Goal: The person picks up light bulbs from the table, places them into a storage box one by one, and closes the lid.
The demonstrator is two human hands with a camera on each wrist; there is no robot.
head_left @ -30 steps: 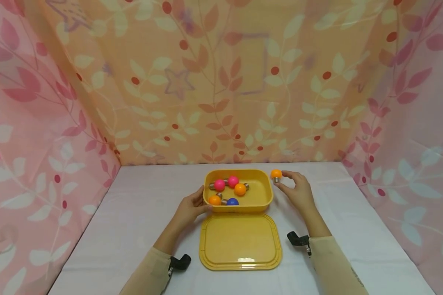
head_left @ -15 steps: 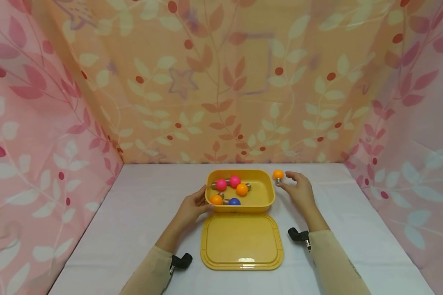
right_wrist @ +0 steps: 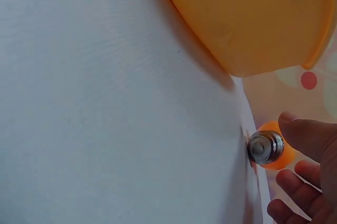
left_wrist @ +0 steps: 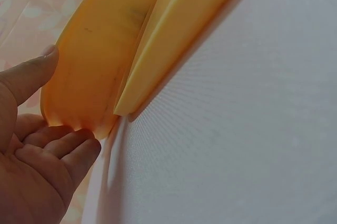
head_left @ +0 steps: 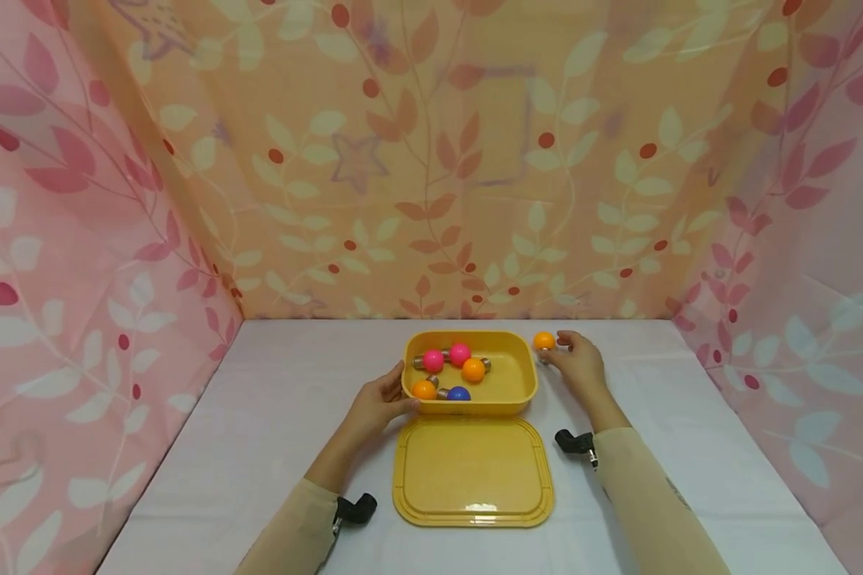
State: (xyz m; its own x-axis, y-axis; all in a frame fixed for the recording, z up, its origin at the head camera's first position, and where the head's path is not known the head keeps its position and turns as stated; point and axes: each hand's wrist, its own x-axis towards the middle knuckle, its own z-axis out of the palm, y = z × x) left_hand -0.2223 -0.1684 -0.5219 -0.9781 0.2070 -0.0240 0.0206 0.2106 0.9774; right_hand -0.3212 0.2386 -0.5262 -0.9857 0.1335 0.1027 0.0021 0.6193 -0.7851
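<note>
Our left hand (head_left: 375, 406) is gripping the yellow box (head_left: 471, 407) at nine o'clock. At two, our right hand (head_left: 581, 369) is flanking an orange bulb (head_left: 544, 340); whether grasping, we can't tell.

Back cloth (head_left: 428, 231): hung at twelve o'clock, yellow-orange, covered in pale leaves (head_left: 582, 148) and red dots (head_left: 546, 140).
Purple shapes: faint on the back cloth, a star (head_left: 359, 162) near eleven o'clock, part of a square (head_left: 528, 128) near one.
Left cloth (head_left: 36, 335): pink, at nine o'clock.
Right cloth (head_left: 813, 319): pink too, at three.
Table (head_left: 237, 447): covered in white, flat, down to six o'clock.
Light: soft, shiny near two o'clock.
</note>
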